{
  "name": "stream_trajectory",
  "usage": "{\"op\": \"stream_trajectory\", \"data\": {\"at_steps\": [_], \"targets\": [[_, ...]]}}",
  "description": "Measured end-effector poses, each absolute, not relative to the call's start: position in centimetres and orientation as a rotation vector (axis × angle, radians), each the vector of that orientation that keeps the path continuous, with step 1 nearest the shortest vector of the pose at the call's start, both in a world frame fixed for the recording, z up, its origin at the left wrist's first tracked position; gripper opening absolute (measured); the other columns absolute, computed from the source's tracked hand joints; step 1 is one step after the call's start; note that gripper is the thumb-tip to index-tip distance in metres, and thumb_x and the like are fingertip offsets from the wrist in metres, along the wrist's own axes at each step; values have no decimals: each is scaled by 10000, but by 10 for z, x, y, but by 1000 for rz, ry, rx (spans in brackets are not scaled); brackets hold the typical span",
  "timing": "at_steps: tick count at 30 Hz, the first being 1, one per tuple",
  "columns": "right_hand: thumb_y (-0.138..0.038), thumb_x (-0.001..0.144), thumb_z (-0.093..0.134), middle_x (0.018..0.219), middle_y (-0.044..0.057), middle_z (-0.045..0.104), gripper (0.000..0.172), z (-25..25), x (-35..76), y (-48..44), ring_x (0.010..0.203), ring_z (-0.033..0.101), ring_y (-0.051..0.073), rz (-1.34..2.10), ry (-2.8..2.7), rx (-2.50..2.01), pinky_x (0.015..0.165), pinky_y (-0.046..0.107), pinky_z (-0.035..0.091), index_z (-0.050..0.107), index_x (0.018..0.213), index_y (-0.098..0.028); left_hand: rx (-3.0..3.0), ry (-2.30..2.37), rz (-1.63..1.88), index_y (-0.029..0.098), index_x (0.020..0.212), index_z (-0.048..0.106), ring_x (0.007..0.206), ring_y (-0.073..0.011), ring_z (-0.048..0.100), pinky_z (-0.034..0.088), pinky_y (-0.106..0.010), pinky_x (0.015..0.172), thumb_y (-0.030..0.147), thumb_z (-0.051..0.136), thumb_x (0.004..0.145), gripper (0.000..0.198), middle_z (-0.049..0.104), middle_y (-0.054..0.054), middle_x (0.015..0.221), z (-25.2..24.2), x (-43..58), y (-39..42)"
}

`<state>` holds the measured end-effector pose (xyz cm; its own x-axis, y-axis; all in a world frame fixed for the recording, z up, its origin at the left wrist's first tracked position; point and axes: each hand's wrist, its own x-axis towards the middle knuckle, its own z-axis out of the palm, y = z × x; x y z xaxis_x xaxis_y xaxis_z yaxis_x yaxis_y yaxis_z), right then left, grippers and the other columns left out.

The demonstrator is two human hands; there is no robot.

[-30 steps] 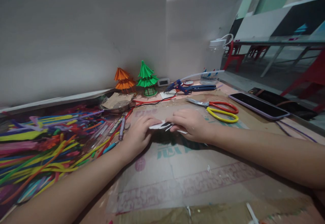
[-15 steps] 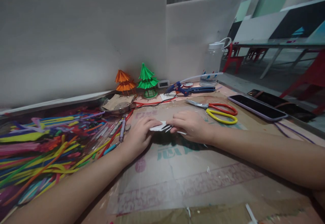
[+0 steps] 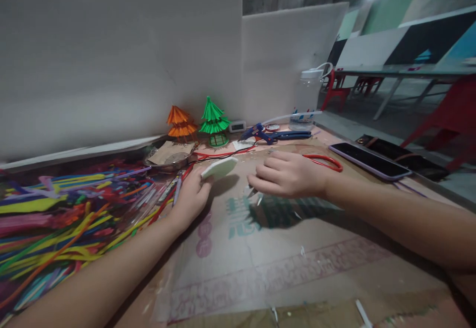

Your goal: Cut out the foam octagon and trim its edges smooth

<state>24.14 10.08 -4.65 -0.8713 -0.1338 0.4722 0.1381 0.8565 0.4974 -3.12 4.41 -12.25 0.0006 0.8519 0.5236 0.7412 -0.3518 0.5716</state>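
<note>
Our left hand (image 3: 191, 191) has a pale many-sided plate (image 3: 220, 169) pinched between thumb and fingers, and has swung left with it; half a second ago both our hands met over it. The plate now tilts up above the printed sheet (image 3: 256, 263), one broad face showing, where before we saw only a narrow sliver. It looks thin and stiff, with straight sides, blunt corners, a white rim and a faintly greenish face. Our right hand (image 3: 288, 174) is now apart from it, fingers curled inward; something small and pale shows at the fingertips, but we cannot tell whether it is gripped. That hand hides most of the scissors (image 3: 327, 158), whose yellow loop showed earlier; only the red one remains visible. A gap has opened between our hands, and bare printed sheet runs from there toward us. Our left forearm passes close beside a heap of coloured strips (image 3: 85, 209), leaving little room there. Farther out, a phone (image 3: 370, 161) lies toward the table's right edge, while an orange tree (image 3: 180, 124), a green tree (image 3: 213, 119) and a glue gun (image 3: 256, 132) line the back.
</note>
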Motion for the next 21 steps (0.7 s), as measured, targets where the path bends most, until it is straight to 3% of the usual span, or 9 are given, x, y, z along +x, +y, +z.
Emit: {"op": "stream_trajectory", "data": {"at_steps": [5,7,12,15,18,21], "targets": [[-205,951,467,823,35,705,192,-22,254,103,700,601,157,-57,-2523,-798,598,245,352,656,939,-181,2123,1676,1243,170,1205,627,1104,-256,603,459,-424,1013,265,480,930,326,672,-89,1179,-125,-35,48],[-234,962,446,880,53,727,248,-28,263,112,766,639,180,163,-2557,-952,659,255,412,680,907,-175,2179,1671,1213,179,1204,633,1099,-253,600,458,-434,1012,260,475,934,323,673,-85,1163,-124,-34,45],[-366,973,454,1145,117,715,358,-71,287,137,1015,652,275,401,-2535,-1190,878,376,485,696,1144,-165,2223,1657,1221,191,1190,637,1091,-247,605,464,-422,996,283,467,951,308,672,-85,1143,-122,-29,41],[-462,982,436,1211,126,686,460,-85,299,131,1098,636,261,685,-2583,-1040,950,394,480,634,1281,-174,2240,1649,1212,192,1167,644,1078,-240,609,472,-404,978,283,460,958,293,675,-81,1135,-121,-28,41],[-650,967,358,1023,138,731,632,-80,313,106,1038,663,251,1261,-2731,-724,871,364,516,710,1094,-142,2267,1673,1195,191,1146,651,1095,-247,598,466,-409,981,288,469,958,280,679,-80,1144,-120,-27,40],[-748,929,280,909,156,731,729,-71,323,89,859,685,240,1428,-2675,-716,729,353,529,668,826,-139,2272,1678,1171,184,1162,648,1101,-253,591,455,-421,987,290,459,961,295,676,-84,1150,-119,-27,40]]}}
